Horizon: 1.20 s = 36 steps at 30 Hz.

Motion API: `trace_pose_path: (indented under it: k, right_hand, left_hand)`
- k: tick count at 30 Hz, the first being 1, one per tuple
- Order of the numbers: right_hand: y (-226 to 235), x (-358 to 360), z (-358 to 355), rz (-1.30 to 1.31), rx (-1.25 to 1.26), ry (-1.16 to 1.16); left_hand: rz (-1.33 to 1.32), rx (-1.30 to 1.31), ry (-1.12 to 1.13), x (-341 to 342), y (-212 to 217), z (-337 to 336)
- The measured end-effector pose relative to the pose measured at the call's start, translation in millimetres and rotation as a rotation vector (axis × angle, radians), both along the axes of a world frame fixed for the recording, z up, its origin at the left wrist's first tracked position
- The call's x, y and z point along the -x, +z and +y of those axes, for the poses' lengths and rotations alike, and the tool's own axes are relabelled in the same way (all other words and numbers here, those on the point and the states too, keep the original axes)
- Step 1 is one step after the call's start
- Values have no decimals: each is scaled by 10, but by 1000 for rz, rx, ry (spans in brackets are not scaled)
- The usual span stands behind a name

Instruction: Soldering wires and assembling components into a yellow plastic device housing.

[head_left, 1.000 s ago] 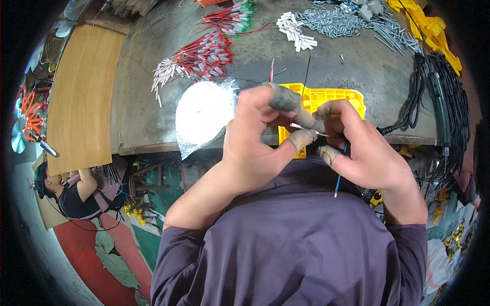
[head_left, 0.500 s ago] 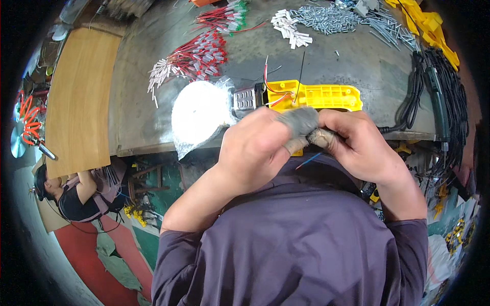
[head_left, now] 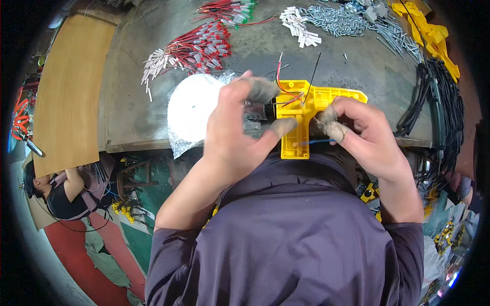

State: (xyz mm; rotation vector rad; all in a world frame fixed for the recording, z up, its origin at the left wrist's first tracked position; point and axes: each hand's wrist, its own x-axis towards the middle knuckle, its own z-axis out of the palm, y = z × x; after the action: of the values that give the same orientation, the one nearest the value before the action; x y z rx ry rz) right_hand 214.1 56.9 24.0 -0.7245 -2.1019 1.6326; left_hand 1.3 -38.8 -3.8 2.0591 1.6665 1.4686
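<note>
A yellow plastic tool housing half lies at the table's near edge, its hollow side up and its handle toward me. Red, white and black wires rise from it. My left hand is open at its left, thumb and fingers spread, fingertips in dirty grey coverings; the thumb tip is by the handle's top. On the right, my right hand has thumb and fingers pinched on a thin blue wire, which crosses the handle. A silver slotted metal part adjoins the housing, partly behind my left hand.
A bright white round item in clear wrap sits left of the housing. Farther back lie red-capped wired parts, white sleeves and screws. Black cables and a dark tool are at right. A person sits far left.
My hands have moved apart: the left went left and its fingers spread, while the right stayed by the housing with the blue wire. The yellow handle has come into view.
</note>
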Motion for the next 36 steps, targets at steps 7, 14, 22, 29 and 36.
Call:
trace_pose_path:
  k: [7, 14, 22, 29, 36]
  right_hand:
    - [-43, 250, 29, -19, -20, -105]
    - [-86, 257, 77, -73, -161, -113]
    - [-107, 232, 53, -39, -277, -119]
    - [-76, 278, 134, -87, -260, -135]
    - [-26, 250, 17, -20, 34, -89]
  left_hand:
    - [-367, 206, -98, -67, -35, 133]
    - [-514, 317, -123, -48, -2, 148]
    - [-497, 323, -155, -55, 33, 158]
    - [-143, 140, -152, -51, -24, 195]
    - [182, -134, -87, -79, -47, 243]
